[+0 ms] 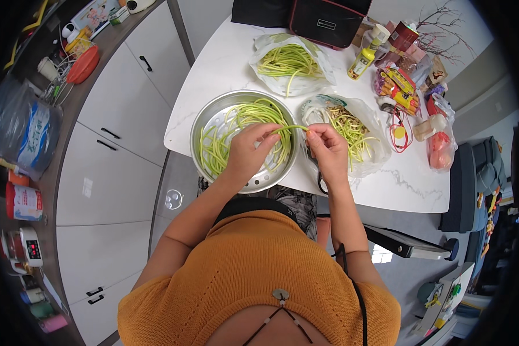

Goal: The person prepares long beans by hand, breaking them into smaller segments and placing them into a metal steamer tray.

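A green garlic scape (294, 127) stretches between my two hands. My left hand (252, 149) pinches one end above the right side of a round metal steamer pan (197, 151). The other end is in the fingertips of my right hand (328, 151), just left of an open plastic bag (376, 162). Inside the pan lie loose green scapes (216, 151) over a bottom with holes. The right bag holds a pile of scape tips and trimmings (352, 124), some brownish. Behind the pan, another plastic bag (323, 57) holds a bundle of long scapes (287, 62).
The white marbled table (409, 187) carries a black case (328, 23) at the back, a yellow bottle (362, 60), packaged sausages (397, 89) and a red cord (399, 130). Dark scissor-like handles (322, 183) show beside the right bag. White cabinets (106, 190) stand at left.
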A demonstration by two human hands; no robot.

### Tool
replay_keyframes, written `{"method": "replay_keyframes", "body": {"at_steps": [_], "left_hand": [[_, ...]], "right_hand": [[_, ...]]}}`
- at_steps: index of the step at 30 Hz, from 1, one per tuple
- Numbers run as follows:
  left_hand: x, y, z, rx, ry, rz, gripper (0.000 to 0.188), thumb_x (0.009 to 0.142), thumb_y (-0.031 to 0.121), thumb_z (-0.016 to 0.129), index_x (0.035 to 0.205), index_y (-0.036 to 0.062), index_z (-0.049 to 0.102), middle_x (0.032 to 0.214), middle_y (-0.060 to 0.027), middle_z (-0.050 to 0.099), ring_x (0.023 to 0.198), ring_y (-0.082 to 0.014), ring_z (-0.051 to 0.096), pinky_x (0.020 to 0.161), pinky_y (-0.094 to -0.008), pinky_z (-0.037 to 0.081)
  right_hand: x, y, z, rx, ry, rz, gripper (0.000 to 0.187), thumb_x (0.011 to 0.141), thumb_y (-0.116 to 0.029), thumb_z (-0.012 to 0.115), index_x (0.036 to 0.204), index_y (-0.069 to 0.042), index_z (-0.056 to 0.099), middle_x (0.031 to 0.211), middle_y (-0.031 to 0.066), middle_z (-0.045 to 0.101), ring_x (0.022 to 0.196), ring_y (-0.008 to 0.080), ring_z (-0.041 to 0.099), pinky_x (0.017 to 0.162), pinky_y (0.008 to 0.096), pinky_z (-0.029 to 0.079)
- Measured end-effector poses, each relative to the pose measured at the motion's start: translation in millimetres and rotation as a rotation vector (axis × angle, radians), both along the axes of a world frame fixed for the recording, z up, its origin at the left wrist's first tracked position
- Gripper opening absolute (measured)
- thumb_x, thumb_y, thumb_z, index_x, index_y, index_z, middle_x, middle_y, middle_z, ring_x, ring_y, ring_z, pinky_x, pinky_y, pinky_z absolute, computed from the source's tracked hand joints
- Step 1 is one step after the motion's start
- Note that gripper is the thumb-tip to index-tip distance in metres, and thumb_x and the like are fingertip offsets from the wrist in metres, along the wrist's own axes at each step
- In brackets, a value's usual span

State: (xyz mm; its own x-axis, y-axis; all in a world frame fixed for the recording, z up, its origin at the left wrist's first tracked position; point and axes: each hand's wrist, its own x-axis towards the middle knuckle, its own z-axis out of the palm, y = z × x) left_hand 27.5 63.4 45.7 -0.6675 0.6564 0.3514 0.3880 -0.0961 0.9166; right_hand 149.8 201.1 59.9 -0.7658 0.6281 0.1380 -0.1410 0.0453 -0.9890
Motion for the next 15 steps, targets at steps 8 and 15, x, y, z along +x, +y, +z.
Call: {"method": "replay_keyframes", "body": {"at_steps": [8, 15], "left_hand": [[4, -2, 3, -0.059, -0.083, -0.021, 0.018, 0.084, 0.006, 0.06, 0.099, -0.0026, 0.065, 0.073, -0.0046, 0.061, 0.062, -0.0092, 0.053, 0.055, -0.0226, 0.041], [-2, -3, 13, -0.028, 0.278, 0.047, 0.015, 0.082, 0.009, 0.061, 0.093, -0.0001, 0.066, 0.069, -0.0099, 0.059, 0.061, -0.0178, 0.054, 0.056, -0.029, 0.042]], "right_hand": [[-9, 2, 11, 1.237, 0.098, -0.41, 0.016, 0.072, -0.007, 0.07, 0.087, -0.009, 0.066, 0.078, 0.0053, 0.062, 0.067, 0.0218, 0.059, 0.058, 0.0305, 0.046], [-4, 3, 18, 1.344, -0.019, -0.329, 0.013, 0.072, -0.008, 0.068, 0.085, -0.008, 0.065, 0.081, 0.005, 0.061, 0.074, 0.0233, 0.058, 0.066, 0.0298, 0.044]]}}
